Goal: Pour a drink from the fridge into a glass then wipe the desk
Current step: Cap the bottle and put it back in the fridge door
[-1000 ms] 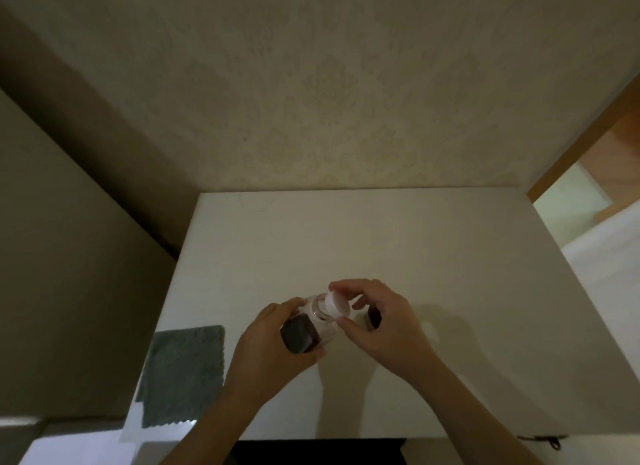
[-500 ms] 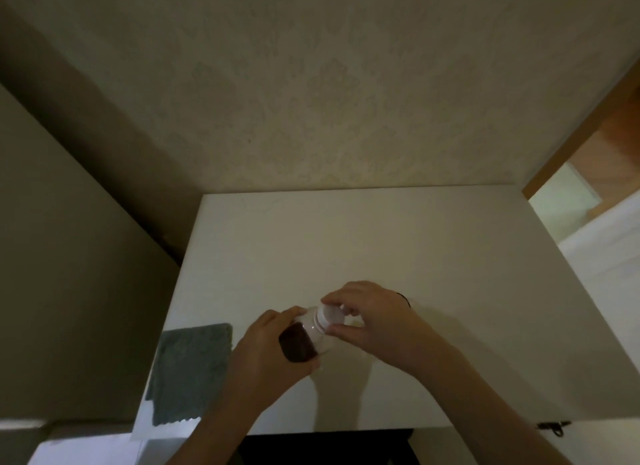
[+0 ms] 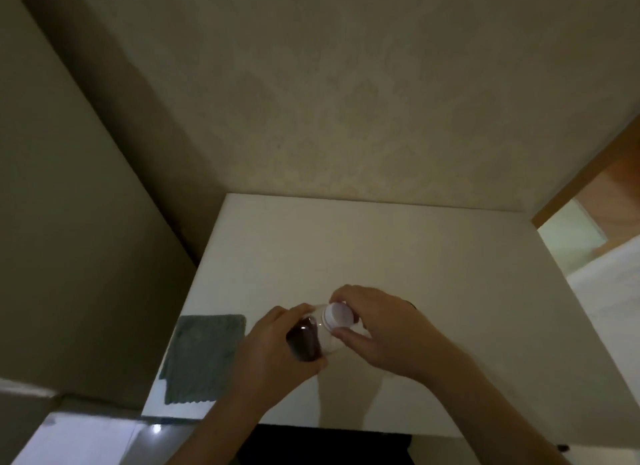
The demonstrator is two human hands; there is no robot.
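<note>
**Cap back over the bottle's mouth as both hands work at the tabletop's near edge**

A person's left hand (image 3: 273, 353) wraps the body of a small bottle (image 3: 313, 338) holding a dark drink, while the right hand (image 3: 377, 329) pinches its white cap (image 3: 337, 315) between thumb and fingers. A second ago the cap was tilted in the right hand, seemingly clear of the neck; now it sits square on the mouth, with the fingers closed round its rim. The bottle stays in the same place, just above the tabletop (image 3: 381, 243) between the two hands. Judged from that, the cap is being screwed on or off, and which way it turns cannot be told from the frames.

A grey cloth (image 3: 204, 357) lies flat on the tabletop just left of the left hand, untouched, so the wiping appears still to come.

Much is hard to read. The light is dim and the bottle's lower half is hidden in the left palm, so the level of the drink is unclear. A small dark edge shows beyond the right hand's knuckles; it may belong to a glass, but the hand covers nearly all of it. No glass is plainly in view, and whether any drink has been poured cannot be told.
</note>
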